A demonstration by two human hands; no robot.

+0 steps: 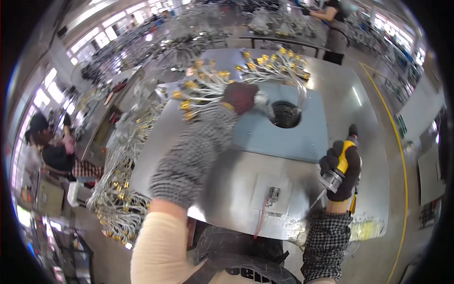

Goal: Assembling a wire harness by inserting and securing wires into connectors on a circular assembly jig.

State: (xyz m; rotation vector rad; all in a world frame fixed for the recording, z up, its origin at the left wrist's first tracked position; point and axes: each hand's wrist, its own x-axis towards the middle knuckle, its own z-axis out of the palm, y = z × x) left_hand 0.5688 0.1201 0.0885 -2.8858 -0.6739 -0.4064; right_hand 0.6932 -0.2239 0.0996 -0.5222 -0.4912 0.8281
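In a dark red glove, my left hand (241, 97) is closed at the inner end of a bundle of white cables (208, 86) with yellow end pieces. A whitish, blurred length (263, 103) runs from this hand to a round dark opening (286, 114) in a blue-grey sheet (274, 142). A second white cable bundle (279, 66) lies beyond the opening. My right hand (341, 168), in a dark glove, is wrapped round a hand tool (332, 181) with yellow and metal parts. The tool's thin shaft points down toward the table's near side; its exact kind is unclear.
The shiny metal table (359, 109) has a small device with a red wire (273, 195) near its front edge. More cables (120, 189) hang along the left side. One person (59, 149) sits at left; another (335, 28) stands at the back.
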